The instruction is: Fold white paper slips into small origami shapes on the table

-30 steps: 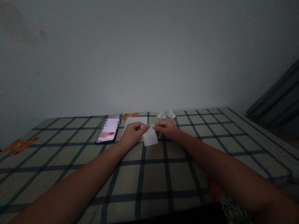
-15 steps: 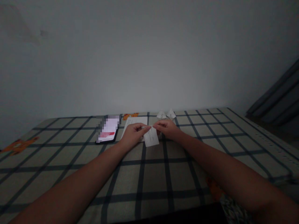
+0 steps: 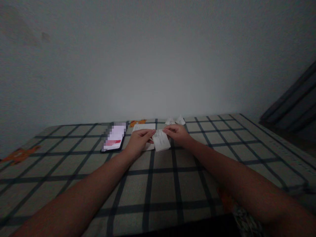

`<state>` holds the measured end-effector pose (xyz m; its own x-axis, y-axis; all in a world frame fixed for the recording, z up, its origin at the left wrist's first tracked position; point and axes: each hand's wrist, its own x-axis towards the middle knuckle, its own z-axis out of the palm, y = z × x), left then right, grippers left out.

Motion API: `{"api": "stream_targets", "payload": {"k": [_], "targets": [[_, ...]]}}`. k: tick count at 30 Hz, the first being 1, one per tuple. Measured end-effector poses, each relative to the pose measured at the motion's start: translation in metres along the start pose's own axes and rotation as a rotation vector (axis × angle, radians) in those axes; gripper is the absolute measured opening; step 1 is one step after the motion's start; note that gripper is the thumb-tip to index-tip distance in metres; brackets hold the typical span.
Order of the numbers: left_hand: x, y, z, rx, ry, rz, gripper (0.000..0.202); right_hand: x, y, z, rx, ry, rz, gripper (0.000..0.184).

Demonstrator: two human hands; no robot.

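Note:
Between my two hands a small white piece of paper (image 3: 161,141) with faint dark print is held up off the bedding. My left hand (image 3: 140,140) pinches its upper left corner between thumb and fingers. At the upper right corner my right hand (image 3: 176,133) pinches it in the same way. Under and behind my left hand lies a larger white sheet (image 3: 145,126), partly covered by the hand. Beyond my right hand two small folded white paper pieces (image 3: 180,119) stand near the wall; one is partly hidden.
A phone (image 3: 115,136) with its screen lit lies left of my hands. All this rests on a checked bedspread (image 3: 133,191) with orange figures. A pale wall (image 3: 158,59) rises behind it, and dark striped cloth (image 3: 296,95) hangs at the right.
My hands have moved slightly apart at the paper's top edge. The paper has turned a little and shows a wider face. The phone and the folded pieces have stayed put.

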<state>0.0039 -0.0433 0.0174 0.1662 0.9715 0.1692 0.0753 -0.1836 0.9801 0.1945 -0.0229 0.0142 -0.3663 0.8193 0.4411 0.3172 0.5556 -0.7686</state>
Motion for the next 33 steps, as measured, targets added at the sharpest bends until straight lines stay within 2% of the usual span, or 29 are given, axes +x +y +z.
{"api": "stream_targets", "payload": {"k": [6, 11, 15, 17, 20, 27, 33], "targets": [[-0.001, 0.002, 0.003, 0.007, -0.11, -0.068, 0.029, 0.001, 0.004, 0.001, -0.019, 0.072, 0.0, 0.024], [0.0, 0.002, -0.002, 0.18, -0.057, 0.019, 0.032, 0.0, 0.005, 0.003, 0.136, 0.018, 0.068, 0.027], [0.002, -0.001, -0.007, 0.223, 0.028, 0.073, 0.033, 0.0, 0.007, 0.003, 0.26, -0.063, 0.126, 0.027], [0.003, -0.001, -0.007, 0.208, 0.057, 0.073, 0.033, 0.0, 0.008, 0.004, 0.265, -0.083, 0.136, 0.025], [0.003, -0.002, -0.005, 0.137, 0.061, 0.002, 0.033, 0.0, 0.008, 0.004, 0.209, -0.05, 0.128, 0.025], [0.005, -0.007, -0.001, -0.041, -0.076, -0.109, 0.029, 0.001, 0.007, 0.004, 0.121, 0.077, 0.116, 0.022], [0.003, -0.005, -0.003, -0.026, -0.076, -0.102, 0.024, 0.001, 0.008, 0.004, 0.215, 0.014, 0.138, 0.023]]}}
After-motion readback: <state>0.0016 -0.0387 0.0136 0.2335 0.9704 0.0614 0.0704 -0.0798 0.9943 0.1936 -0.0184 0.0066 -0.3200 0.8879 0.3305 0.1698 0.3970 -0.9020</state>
